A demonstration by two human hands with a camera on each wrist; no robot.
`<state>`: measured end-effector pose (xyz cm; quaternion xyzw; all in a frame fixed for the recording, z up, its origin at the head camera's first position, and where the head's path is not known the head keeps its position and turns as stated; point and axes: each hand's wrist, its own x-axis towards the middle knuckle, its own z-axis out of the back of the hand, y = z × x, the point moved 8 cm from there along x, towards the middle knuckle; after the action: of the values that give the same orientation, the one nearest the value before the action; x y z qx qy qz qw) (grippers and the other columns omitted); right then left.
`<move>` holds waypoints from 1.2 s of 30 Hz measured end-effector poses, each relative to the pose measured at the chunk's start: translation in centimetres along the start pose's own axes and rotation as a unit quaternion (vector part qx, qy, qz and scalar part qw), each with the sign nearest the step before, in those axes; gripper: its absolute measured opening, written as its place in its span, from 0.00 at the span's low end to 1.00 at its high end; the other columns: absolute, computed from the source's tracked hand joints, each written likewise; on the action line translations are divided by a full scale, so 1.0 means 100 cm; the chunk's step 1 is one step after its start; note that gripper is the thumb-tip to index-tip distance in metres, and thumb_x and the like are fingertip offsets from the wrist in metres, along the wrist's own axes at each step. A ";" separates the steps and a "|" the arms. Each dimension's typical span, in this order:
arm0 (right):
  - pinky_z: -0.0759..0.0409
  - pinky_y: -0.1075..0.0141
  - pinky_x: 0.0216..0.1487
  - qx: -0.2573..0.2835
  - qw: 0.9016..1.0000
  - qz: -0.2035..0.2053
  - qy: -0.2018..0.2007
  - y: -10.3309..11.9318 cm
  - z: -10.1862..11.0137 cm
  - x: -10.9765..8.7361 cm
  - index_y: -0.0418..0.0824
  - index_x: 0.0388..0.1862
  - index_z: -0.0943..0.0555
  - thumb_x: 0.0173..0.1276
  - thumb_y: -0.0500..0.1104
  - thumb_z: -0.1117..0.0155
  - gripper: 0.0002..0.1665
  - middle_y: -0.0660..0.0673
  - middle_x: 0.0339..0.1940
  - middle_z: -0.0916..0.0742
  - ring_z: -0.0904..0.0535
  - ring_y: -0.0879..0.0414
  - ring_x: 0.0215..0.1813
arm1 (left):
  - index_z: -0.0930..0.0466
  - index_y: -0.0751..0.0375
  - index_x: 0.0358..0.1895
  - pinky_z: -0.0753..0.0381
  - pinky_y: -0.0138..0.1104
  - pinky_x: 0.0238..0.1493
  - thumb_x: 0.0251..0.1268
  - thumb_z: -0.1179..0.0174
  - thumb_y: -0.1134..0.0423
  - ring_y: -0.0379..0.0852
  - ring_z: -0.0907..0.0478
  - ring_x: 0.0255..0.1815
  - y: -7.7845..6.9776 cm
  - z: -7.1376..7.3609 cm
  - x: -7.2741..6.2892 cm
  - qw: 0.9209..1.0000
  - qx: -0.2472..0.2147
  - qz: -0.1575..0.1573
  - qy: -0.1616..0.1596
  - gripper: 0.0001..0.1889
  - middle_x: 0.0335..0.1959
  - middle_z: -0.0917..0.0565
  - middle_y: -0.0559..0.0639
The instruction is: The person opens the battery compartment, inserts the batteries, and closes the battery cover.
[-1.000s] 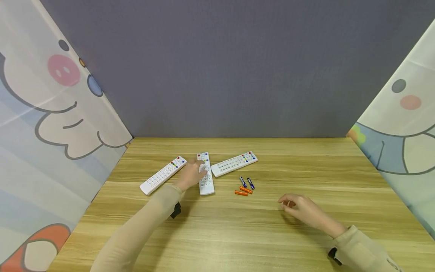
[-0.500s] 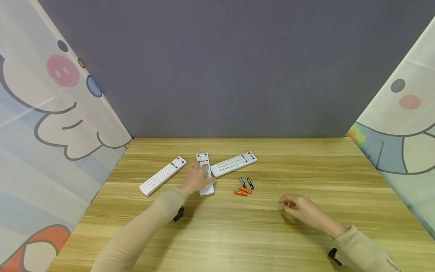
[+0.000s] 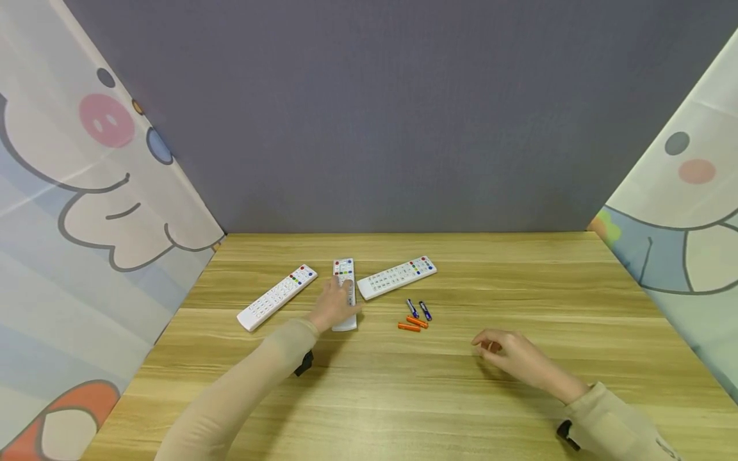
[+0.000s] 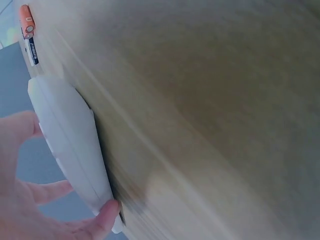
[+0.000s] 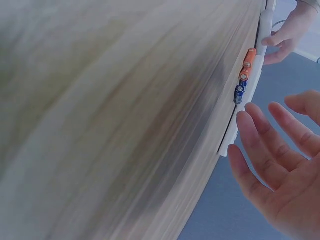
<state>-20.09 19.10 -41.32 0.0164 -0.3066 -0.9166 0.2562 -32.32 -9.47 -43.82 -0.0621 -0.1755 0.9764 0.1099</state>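
Three white remote controls lie on the wooden table. My left hand [image 3: 332, 305] grips the middle remote control [image 3: 345, 324] from above, covering part of its buttons. In the left wrist view, a fingertip presses one long edge of this remote control [image 4: 70, 132] while other fingers reach its opposite side. To the left lies a slanted remote control [image 3: 277, 298], and to the right another remote control [image 3: 396, 278]. Several small batteries lie nearby: orange batteries [image 3: 412, 324] and dark blue batteries [image 3: 419, 310]. My right hand [image 3: 514, 356] hovers right of them with loosely bent fingers, holding nothing.
A grey upright panel [image 3: 398, 115] stands along the table's back edge. Printed cartoon curtains hang at the left [image 3: 104, 192] and right [image 3: 686, 186] sides. The wooden tabletop [image 3: 392, 397] extends towards me.
The left hand has shifted its hold lower along the middle remote control, whose near end has swung slightly left, away from the right-hand one. The right hand has stayed still.
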 end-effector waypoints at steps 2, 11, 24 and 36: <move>0.23 0.72 0.29 0.001 1.000 -0.002 0.001 0.000 0.000 0.000 0.37 0.40 0.22 0.60 0.36 0.43 0.09 0.50 0.32 0.18 0.25 0.65 0.31 | 0.39 0.65 0.62 0.31 0.53 0.53 0.52 0.39 0.51 0.69 0.41 0.58 0.001 0.000 0.000 1.000 0.002 0.006 0.001 0.36 0.60 0.45 0.77; 0.23 0.72 0.28 0.000 1.000 -0.003 0.004 -0.002 -0.001 -0.001 0.36 0.39 0.22 0.59 0.34 0.43 0.09 0.50 0.30 0.18 0.25 0.66 0.30 | 0.35 0.67 0.59 0.25 0.50 0.47 0.51 0.37 0.54 0.68 0.34 0.52 0.001 0.006 -0.001 1.000 0.003 -0.002 -0.031 0.33 0.56 0.41 0.78; 0.23 0.71 0.29 -0.010 1.000 -0.006 -0.005 -0.002 0.000 -0.002 0.36 0.39 0.22 0.59 0.34 0.42 0.09 0.50 0.30 0.18 0.25 0.65 0.31 | 0.32 0.64 0.55 0.24 0.36 0.29 0.49 0.37 0.62 0.50 0.27 0.32 0.012 0.020 0.000 0.998 -0.061 0.016 0.005 0.27 0.45 0.25 0.67; 0.24 0.72 0.28 0.011 1.000 -0.015 0.011 -0.003 -0.001 -0.001 0.36 0.41 0.22 0.62 0.37 0.44 0.09 0.50 0.32 0.18 0.25 0.65 0.31 | 0.34 0.66 0.58 0.29 0.28 0.24 0.56 0.45 0.64 0.41 0.33 0.23 0.029 0.034 -0.008 0.975 -0.220 0.010 0.005 0.25 0.39 0.24 0.64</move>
<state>-20.08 19.29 -41.60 0.0336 -0.3136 -0.9166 0.2457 -32.64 -13.38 -41.64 -0.0909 -0.3852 0.9145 0.0844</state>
